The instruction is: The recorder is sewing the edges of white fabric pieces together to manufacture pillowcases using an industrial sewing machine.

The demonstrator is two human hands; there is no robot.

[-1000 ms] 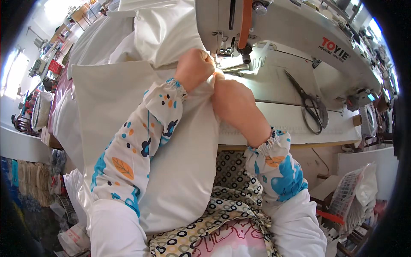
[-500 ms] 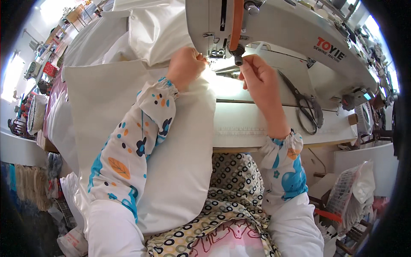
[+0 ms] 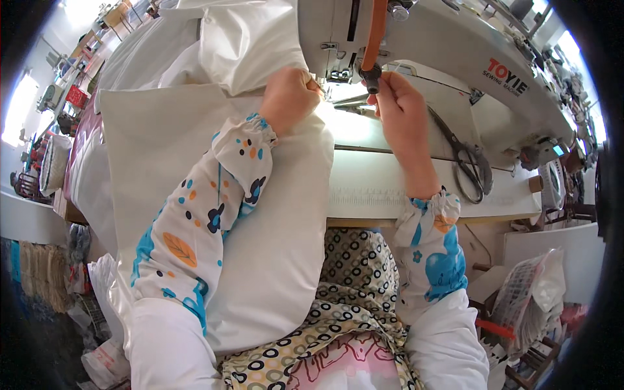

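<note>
A large sheet of smooth white material [image 3: 166,133] hangs over the table's front edge toward my lap. My left hand [image 3: 290,102] is closed on its edge, just left of the sewing machine's [image 3: 448,49] brightly lit needle area. With fingers pinched, my right hand [image 3: 404,117] is raised right of the needle, close to the dark tip of an orange-necked lamp [image 3: 375,39]. Whatever sits between those fingertips is hidden or too fine to make out. Dark-handled scissors [image 3: 467,170] lie on the table to the right of that hand.
A printed ruler scale [image 3: 367,196] runs along the white table's front part. More white material [image 3: 140,55] is heaped at the back left. A small brown spool [image 3: 535,184] stands at the right end. A wire basket [image 3: 520,292] holding white pieces stands low on the right.
The view has shifted slightly, so the machine and table appear a little farther right. Both hands keep nearly the same pose, left at the material, right pinched by the lamp.
</note>
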